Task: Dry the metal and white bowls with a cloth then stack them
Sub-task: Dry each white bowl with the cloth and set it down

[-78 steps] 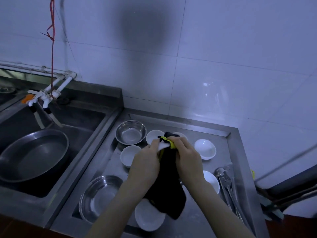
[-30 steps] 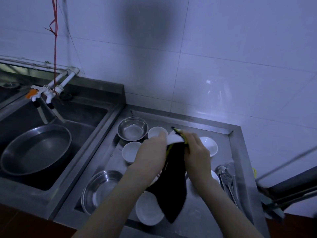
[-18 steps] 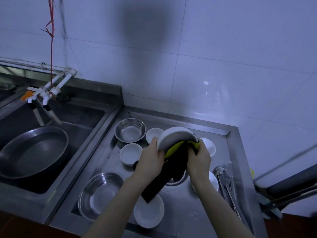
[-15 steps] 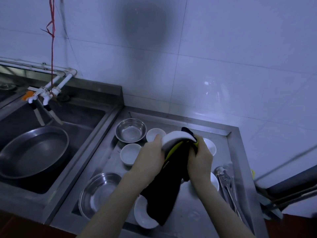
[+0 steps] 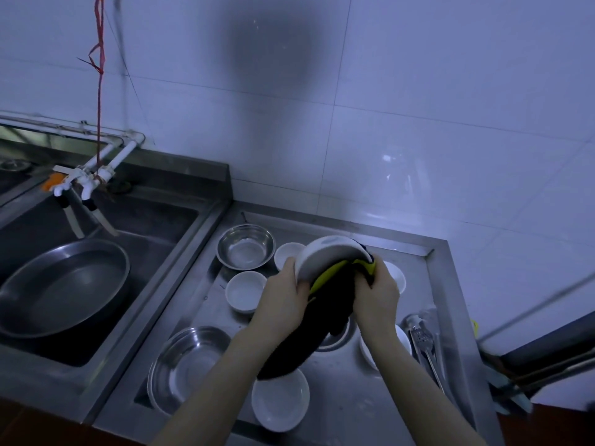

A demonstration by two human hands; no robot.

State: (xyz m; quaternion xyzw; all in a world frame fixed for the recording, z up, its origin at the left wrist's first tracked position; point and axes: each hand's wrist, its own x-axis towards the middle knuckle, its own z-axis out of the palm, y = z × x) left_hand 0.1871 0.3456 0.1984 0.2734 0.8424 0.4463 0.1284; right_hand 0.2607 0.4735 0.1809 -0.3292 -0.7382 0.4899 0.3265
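My left hand [image 5: 281, 299] grips the rim of a white bowl [image 5: 325, 254], held tilted above the right sink basin with its underside facing up. My right hand [image 5: 375, 297] grips a black cloth with a yellow edge [image 5: 322, 326] bunched against the bowl's inside; the cloth hangs down between my wrists. In the basin lie a small metal bowl [image 5: 246, 251] at the back left, a larger metal bowl [image 5: 190, 362] at the front left, and several white bowls, among them one [image 5: 244, 292] beside my left hand and one [image 5: 280, 403] at the front.
The right sink basin [image 5: 434, 284] is crowded with dishes. Metal tongs [image 5: 425, 346] lie along its right side. The left sink holds a big metal pan [image 5: 61, 286] under white taps [image 5: 83, 181]. A red string [image 5: 99, 91] hangs above them. Tiled wall behind.
The bowl has been turned in my hands, its underside now tilted up more. The cloth has shifted inside it and hangs shorter than half a second ago.
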